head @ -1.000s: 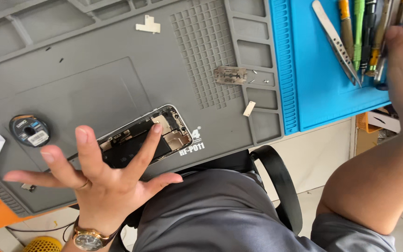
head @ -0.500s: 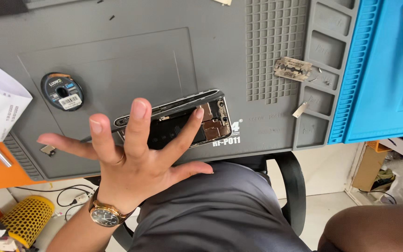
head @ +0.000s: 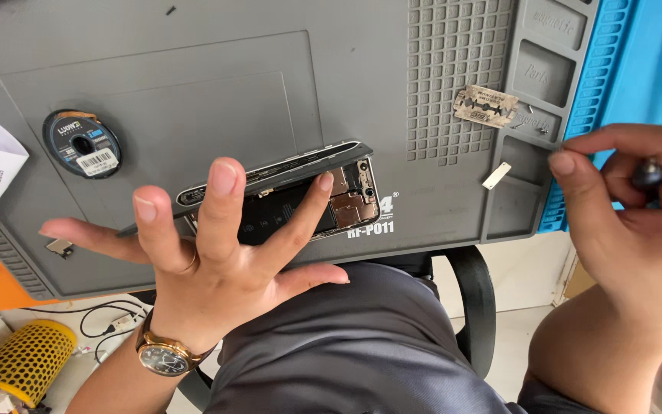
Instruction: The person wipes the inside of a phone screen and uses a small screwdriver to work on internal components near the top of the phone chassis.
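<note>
A dark tool handle [head: 647,175] was pinched between the thumb and curled fingers of the right hand [head: 630,222], held above the edge of the blue mat [head: 637,69]. The left hand [head: 208,245] was spread open, gripping nothing, its fingertips pressed on the opened phone [head: 300,201], whose screen was lifted at an angle. The phone lay near the front edge of the grey work mat [head: 193,84]. A razor blade [head: 486,106] lay well apart on the right, a small spool [head: 82,142] on the left.
</note>
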